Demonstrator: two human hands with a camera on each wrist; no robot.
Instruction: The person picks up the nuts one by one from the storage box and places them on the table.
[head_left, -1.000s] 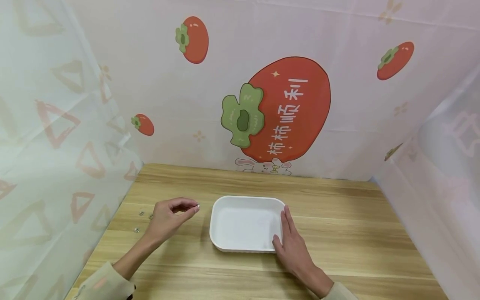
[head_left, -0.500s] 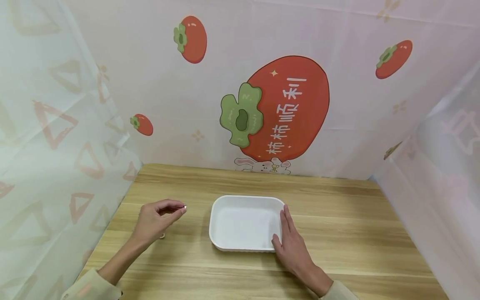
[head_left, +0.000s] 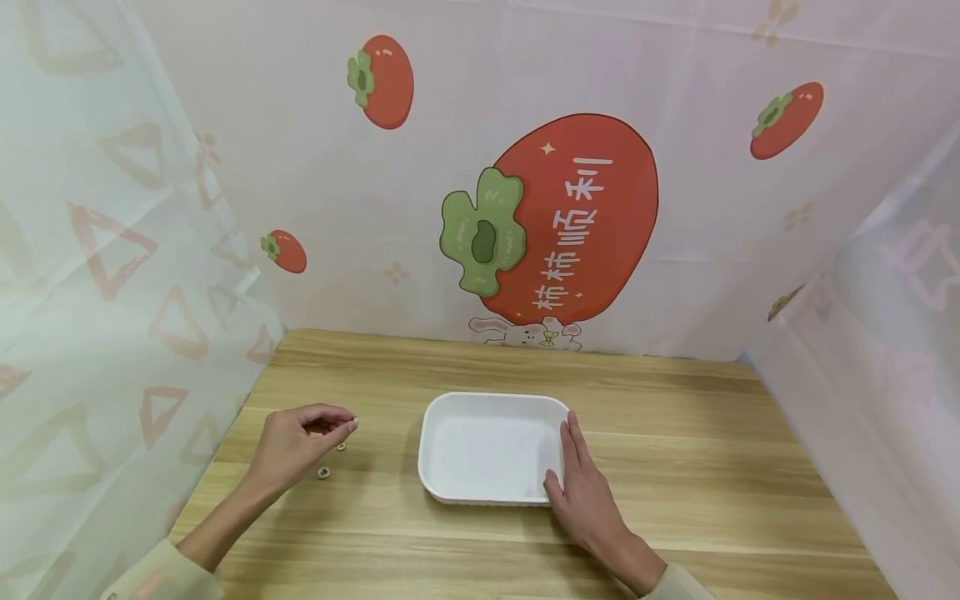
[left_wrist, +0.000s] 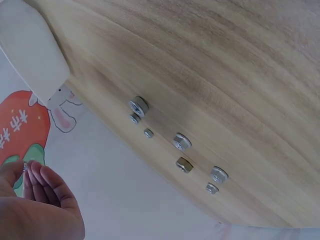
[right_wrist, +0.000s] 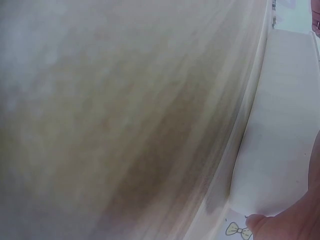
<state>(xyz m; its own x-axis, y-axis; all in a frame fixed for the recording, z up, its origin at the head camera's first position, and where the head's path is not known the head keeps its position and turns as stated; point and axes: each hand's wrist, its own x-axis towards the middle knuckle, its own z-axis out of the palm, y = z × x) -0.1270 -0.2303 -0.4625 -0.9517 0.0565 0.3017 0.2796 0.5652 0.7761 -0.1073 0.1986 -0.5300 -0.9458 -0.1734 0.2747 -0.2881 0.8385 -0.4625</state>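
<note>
A small, shiny metal piece (head_left: 356, 419) is pinched between the thumb and fingertips of my left hand (head_left: 300, 437); its exact kind I cannot tell. This hand hovers over the left part of the table, left of a white rectangular tray (head_left: 491, 450). Below it lie metal nuts, one nut (head_left: 323, 472) near the wrist. In the left wrist view several nuts show, including a large nut (left_wrist: 139, 106), a flanged nut (left_wrist: 182, 142) and a brass-toned nut (left_wrist: 184, 165). My right hand (head_left: 588, 496) rests with straight fingers along the tray's right rim, thumb over its inner side.
The wood-grain table (head_left: 697, 467) extends to the right of the tray. A white cloth backdrop (head_left: 337, 167) with printed persimmons rises behind its back edge. More cloth (head_left: 97, 292) hangs along the left side, and along the right.
My left hand has moved left, away from the tray, with the small metal piece still pinched. Nuts near its wrist have come into view while others are covered. The right hand and tray stay put.
</note>
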